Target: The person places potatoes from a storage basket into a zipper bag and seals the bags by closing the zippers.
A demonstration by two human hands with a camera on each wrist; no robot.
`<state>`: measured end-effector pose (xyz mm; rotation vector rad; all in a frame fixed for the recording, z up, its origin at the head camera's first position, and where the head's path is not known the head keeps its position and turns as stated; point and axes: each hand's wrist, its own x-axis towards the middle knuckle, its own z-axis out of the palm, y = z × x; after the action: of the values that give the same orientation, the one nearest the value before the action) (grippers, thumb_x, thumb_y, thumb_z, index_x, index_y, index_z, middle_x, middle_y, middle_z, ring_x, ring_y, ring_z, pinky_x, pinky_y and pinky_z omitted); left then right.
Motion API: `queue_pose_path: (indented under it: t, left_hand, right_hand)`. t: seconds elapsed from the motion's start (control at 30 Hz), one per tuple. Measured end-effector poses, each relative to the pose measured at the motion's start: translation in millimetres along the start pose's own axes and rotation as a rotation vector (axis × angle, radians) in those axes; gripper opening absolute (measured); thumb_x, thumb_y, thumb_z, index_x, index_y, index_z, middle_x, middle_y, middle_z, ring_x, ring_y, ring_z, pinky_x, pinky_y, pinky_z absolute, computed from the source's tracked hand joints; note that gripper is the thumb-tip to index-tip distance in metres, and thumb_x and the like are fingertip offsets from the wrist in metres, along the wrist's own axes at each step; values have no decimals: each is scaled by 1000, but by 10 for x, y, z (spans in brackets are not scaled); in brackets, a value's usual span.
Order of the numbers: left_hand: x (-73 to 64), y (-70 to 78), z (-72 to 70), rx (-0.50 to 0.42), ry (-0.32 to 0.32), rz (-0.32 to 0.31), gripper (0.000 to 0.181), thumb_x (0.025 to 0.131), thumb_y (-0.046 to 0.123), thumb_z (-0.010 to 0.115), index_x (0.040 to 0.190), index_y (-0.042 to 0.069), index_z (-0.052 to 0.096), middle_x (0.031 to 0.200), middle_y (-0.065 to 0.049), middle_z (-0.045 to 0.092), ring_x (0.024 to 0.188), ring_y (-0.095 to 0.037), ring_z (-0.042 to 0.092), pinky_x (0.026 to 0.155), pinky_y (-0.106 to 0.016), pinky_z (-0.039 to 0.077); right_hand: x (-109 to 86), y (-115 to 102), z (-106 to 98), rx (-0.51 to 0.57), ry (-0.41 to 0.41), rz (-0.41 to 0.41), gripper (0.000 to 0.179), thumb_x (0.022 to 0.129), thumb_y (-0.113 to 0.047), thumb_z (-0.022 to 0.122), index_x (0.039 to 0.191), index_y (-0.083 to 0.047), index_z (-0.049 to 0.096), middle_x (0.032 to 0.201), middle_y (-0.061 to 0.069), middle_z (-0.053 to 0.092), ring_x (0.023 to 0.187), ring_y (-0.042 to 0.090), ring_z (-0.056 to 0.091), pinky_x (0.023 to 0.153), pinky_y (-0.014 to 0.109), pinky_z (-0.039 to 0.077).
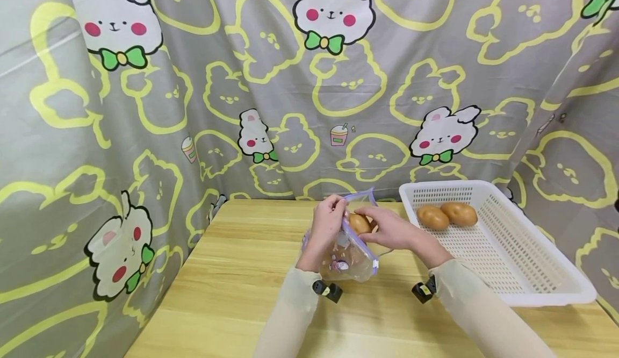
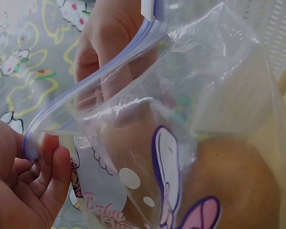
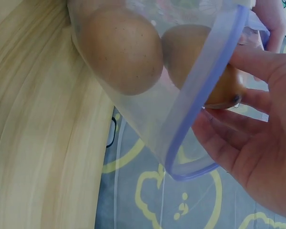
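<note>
My left hand [image 1: 329,221] pinches the purple zip edge of a clear zip bag [image 1: 350,264], thumb and fingers at the rim. The bag has a printed cartoon and a white slider, and its mouth gapes toward the right. At that mouth, my right hand [image 1: 394,229] holds a brown potato [image 3: 229,90] between thumb and fingers, its inner part seen through the plastic in the right wrist view. Another potato [image 3: 121,52] lies inside the bag, beside the held one. Through the bag wall, the left wrist view shows this potato [image 2: 231,181] low on the right.
To the right stands a white plastic basket [image 1: 551,299] with perforated walls, and potatoes [image 1: 459,214] lie at its far end. The wooden table [image 1: 232,272] extends to the left of the bag. A patterned curtain [image 1: 290,89] hangs behind and along both sides.
</note>
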<state>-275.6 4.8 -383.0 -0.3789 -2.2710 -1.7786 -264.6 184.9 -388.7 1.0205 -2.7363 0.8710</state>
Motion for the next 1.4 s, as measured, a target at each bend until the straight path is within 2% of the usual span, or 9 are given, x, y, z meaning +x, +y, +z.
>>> queue_pose_path:
  t: [0.13,0.27,0.47,0.6,0.87,1.03,1.3,1.4]
  left_hand:
    - [12,3,-12,-5,-6,17,20,95,13,54,84,-1,63,62,-1,56,48,-7,47,43,-19,38]
    - [17,12,-24,-24,-10,23,19,95,12,54,82,3,63,62,-2,56,47,-7,47,41,-19,38]
    - [26,30,-41,-5,0,38,19,95,12,54,81,3,63,62,-1,56,48,-6,46,42,-17,37]
    - [30,40,-52,-5,2,40,19,95,11,53,82,3,64,63,-3,57,49,-6,46,43,-17,38]
    - [34,34,-66,-33,5,23,19,96,11,54,82,3,63,63,-2,57,49,-7,47,43,-18,38]
    - [40,39,-58,-38,-1,19,20,96,13,53,81,3,62,64,-2,57,49,-7,47,44,-18,39]
    - [52,18,-59,-59,18,-8,20,96,13,54,82,3,62,64,-3,58,50,-8,50,44,-19,42]
    - [59,6,-60,-72,19,-16,19,96,13,54,83,2,63,64,-3,58,49,-8,50,43,-20,43]
  right_hand:
    - [16,-4,4,26,-15,23,58,84,-15,72,132,2,46,115,16,58,86,19,62,68,27,53]
    - [35,-9,3,73,-20,45,48,83,-12,72,124,-1,48,109,14,59,88,21,63,67,24,53]
    - [60,5,-2,32,2,-49,48,82,-7,72,125,0,51,112,14,59,86,22,64,64,20,52]
    - [75,20,-7,14,6,-77,49,83,-6,71,128,1,51,113,15,60,86,22,63,65,20,52]
    - [87,9,-10,47,3,4,33,87,-8,67,118,-4,55,108,12,62,88,22,65,71,28,54]
    - [107,21,-6,19,-11,-51,29,89,-3,63,117,-3,57,111,16,62,88,24,66,76,39,54]
    - [55,1,-26,50,-36,-17,32,90,-4,61,121,1,56,111,20,62,89,25,66,75,37,54]
    - [-3,-4,-81,81,-17,-9,28,91,-7,62,118,-1,59,106,14,64,88,20,65,75,33,54]
